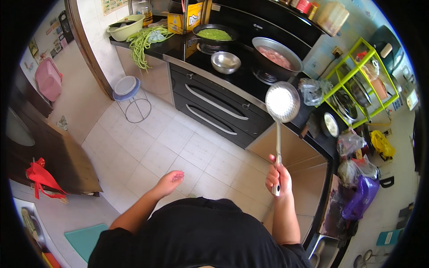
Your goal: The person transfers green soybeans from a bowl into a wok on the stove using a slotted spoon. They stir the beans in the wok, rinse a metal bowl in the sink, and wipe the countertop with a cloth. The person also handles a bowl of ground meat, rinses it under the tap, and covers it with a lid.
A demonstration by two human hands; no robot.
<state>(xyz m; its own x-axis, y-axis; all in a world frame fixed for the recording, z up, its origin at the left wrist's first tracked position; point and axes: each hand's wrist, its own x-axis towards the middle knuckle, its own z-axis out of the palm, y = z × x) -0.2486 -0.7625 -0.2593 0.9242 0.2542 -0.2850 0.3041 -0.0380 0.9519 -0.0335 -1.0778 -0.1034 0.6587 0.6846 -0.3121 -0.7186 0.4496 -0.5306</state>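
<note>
Skimmer (pixel 282 105) points bowl-first toward the stove (pixel 246 80), its long handle (pixel 279 142) gripped in the right hand (pixel 278 177).

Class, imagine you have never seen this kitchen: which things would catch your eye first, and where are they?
The shiny metal skimmer stands out first, right of centre, raised in the person's right hand. Next come the lime-green rack at the upper right and the long green beans, trailing down in a loose tangle at the upper left.
</note>
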